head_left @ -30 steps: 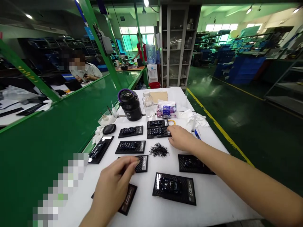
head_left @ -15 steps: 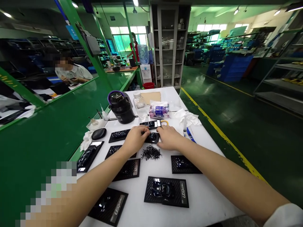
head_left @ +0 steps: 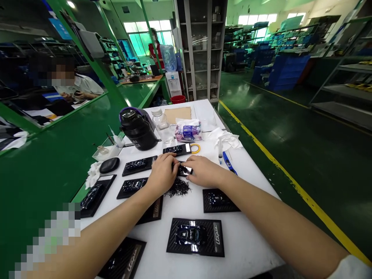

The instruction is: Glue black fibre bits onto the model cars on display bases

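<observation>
Between my hands lies a glossy black display base (head_left: 186, 171), mostly covered by my fingers. My right hand (head_left: 205, 170) grips its right end, thumb on the near edge and fingers on the far edge. Over its left part, my left hand (head_left: 162, 172) is closed in a pinch; anything between those fingertips is too small or hidden to make out. Just below sits a loose pile of thin black slivers (head_left: 179, 188). A dark model car on a patterned base (head_left: 192, 235) lies nearer me, and another car on its base (head_left: 174, 150) lies beyond my hands.
More model cars on bases, such as one at the right (head_left: 217, 200) and one at the left (head_left: 97, 195), surround my arms. Behind stand a black jug (head_left: 138, 130), a clear bottle (head_left: 163, 128) and a tissue pack (head_left: 188, 132). A blue cutter (head_left: 229, 162) lies right.
The view has swung slightly right and down, so the table items appear shifted left. My hands stay at the same base, with my left hand now covering more of it.
</observation>
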Tool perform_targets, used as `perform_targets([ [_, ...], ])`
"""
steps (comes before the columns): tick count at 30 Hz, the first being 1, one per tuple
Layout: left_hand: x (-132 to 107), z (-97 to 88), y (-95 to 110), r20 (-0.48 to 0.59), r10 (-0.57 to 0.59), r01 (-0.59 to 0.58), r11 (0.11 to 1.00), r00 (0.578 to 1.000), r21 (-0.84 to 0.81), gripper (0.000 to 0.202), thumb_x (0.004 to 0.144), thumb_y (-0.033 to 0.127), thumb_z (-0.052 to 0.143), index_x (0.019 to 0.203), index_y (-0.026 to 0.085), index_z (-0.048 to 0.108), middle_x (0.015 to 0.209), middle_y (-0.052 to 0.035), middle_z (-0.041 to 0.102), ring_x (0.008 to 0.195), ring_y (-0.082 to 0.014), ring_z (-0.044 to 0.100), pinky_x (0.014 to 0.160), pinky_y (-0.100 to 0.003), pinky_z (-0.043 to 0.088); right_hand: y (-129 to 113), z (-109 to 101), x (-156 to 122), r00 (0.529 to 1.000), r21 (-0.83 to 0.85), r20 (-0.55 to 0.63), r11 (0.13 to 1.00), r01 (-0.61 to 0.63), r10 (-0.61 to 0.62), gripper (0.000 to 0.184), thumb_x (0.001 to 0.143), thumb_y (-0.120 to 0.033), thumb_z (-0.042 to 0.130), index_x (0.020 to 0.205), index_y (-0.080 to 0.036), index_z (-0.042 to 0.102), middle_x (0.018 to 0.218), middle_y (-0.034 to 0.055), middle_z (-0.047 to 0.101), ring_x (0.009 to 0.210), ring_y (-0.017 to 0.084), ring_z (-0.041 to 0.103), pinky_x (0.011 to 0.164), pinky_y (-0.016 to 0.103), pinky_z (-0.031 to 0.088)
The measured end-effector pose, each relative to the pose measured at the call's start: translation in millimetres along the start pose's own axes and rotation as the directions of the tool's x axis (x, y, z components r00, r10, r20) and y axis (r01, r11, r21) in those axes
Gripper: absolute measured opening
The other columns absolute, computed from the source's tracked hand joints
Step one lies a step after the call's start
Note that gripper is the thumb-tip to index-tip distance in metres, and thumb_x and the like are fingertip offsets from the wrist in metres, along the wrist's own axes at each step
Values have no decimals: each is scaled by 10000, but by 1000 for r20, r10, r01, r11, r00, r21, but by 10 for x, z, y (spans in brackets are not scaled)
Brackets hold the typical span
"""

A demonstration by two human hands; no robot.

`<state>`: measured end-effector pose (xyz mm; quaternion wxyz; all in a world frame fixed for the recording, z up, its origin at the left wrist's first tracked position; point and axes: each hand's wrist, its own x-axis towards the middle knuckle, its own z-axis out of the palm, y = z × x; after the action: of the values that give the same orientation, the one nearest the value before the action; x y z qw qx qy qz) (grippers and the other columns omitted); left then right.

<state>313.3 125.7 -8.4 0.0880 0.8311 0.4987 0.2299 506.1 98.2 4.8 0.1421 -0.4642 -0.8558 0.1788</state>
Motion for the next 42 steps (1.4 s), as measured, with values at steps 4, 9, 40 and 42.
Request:
perform_targets([
  [4,-5,-15,16,12,0,0,1000,1000,9,140,913,262,476,827,188,558,1233,-128,628,1215,-285,533,1066,-514,385,-17,-7,-16,1000,-24,26,1000,13,-12,436,875,-242,574,1302,-177,634,1248,130,587,1187,246,542,1029,358,413],
  [9,10,-53,13,40,7,-6,1000,999,-17,148,899,264,489,804,197,581,1227,-90,654,1180,-269,558,1060,-478,398,-22,16,-20,999,-84,39,996,16,-13,467,889,-254,569,1349,-181,600,1246,142,581,1169,262,552,1006,375,430],
  [40,283,-71,-90,228,-527,562,816,819,-133,418,636,343,754,1019,201,666,882,-35,698,860,-225,629,777,-319,484,-15,-20,51,984,-339,162,933,120,-68,346,991,-300,469,1299,-179,570,1204,124,579,1112,243,562,907,359,481],
  [42,296,-57,-109,243,-538,578,804,807,-139,414,644,328,761,1025,197,662,866,-28,698,829,-206,634,739,-303,484,5,-4,49,984,-339,158,932,130,-80,356,991,-310,476,1310,-181,564,1211,122,577,1125,241,552,927,360,472],
])
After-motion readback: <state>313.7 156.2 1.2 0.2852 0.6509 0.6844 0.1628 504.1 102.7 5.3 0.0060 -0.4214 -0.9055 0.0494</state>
